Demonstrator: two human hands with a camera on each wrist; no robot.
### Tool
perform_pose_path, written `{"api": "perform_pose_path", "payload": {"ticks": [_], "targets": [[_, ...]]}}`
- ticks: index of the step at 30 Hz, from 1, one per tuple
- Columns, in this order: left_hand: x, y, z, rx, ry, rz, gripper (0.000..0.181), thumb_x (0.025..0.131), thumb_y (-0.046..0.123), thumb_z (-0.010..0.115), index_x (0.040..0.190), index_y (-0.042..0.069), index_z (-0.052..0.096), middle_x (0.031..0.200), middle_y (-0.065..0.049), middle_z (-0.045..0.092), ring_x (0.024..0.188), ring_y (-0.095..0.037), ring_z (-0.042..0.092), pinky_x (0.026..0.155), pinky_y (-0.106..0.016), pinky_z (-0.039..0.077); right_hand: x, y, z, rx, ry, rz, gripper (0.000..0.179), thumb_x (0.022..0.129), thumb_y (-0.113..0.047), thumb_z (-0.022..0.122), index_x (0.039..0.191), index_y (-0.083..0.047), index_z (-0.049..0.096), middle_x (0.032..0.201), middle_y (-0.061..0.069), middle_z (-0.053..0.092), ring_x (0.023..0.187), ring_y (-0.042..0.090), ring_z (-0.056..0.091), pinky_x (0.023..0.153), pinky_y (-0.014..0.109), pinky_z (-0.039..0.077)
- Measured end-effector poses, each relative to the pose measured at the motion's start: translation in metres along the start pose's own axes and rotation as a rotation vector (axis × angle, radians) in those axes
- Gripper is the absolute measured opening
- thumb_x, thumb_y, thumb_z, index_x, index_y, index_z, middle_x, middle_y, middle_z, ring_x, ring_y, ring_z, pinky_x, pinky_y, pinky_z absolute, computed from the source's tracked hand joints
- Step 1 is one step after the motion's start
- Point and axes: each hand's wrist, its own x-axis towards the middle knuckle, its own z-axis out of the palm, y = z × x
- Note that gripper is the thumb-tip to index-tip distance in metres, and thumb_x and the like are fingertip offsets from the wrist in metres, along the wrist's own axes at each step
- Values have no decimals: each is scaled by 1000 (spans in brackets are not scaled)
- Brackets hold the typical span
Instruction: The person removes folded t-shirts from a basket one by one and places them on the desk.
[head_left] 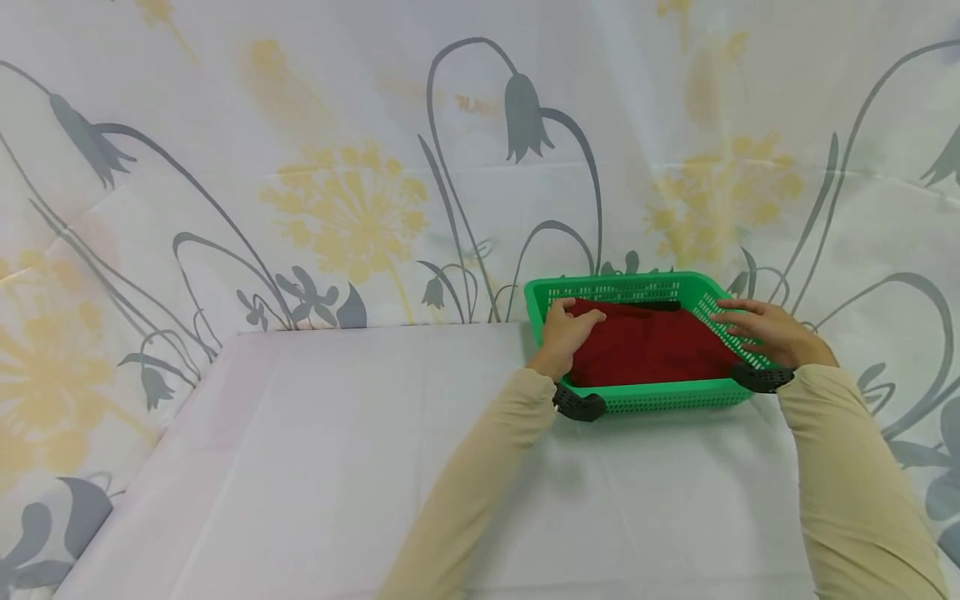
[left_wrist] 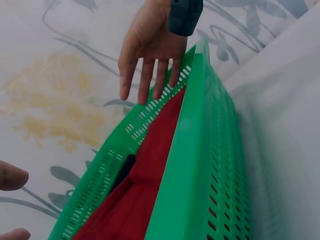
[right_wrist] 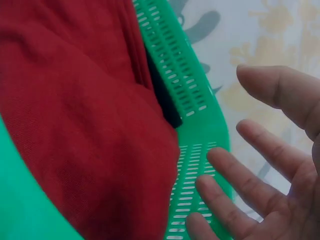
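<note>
A green plastic basket (head_left: 660, 390) with slotted walls stands on the white-covered table, holding a folded red cloth (head_left: 648, 350). Over the basket's left side is my left hand (head_left: 564, 340), thumb and fingers spread apart above the edge of the cloth. In the left wrist view only two of its fingertips (left_wrist: 12, 176) show, at the left border. My right hand (head_left: 772, 330) hovers at the right wall, its fingers extended and spaced out; the right wrist view shows nothing between them. Part of a dark item (right_wrist: 165, 95) peeks out between the cloth and the back wall.
A white curtain (head_left: 360, 100) printed with grey and yellow flowers hangs behind the table. The white tabletop (head_left: 337, 467) stretches to the left and in front of the basket. Black wrist straps (head_left: 761, 377) sit close to the basket's front corners.
</note>
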Motion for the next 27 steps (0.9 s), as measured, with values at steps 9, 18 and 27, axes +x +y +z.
{"api": "perform_pose_path", "payload": {"ticks": [9,18,27], "targets": [[6,-6,8,18,49,-10,62,86,19,72,141,11,43,141,-9,45,123,-27,47,97,-45,42,9,2,-1,-8,-57,16,52,103,-28,49,148,-16,25,156,28,-9,140,50,1,110,60,11],[14,-19,21,0,88,-79,72,84,24,74,144,14,36,142,-10,39,124,-27,43,96,-47,42,18,-3,-1,-150,-132,44,78,103,-30,46,151,7,-2,153,35,-2,135,58,4,107,63,16],[16,-26,25,-54,78,-146,77,83,19,75,146,13,33,143,-13,37,127,-30,39,99,-50,39,26,4,2,-298,-126,58,80,100,-30,50,149,11,1,150,38,-8,131,63,10,104,64,24]]}}
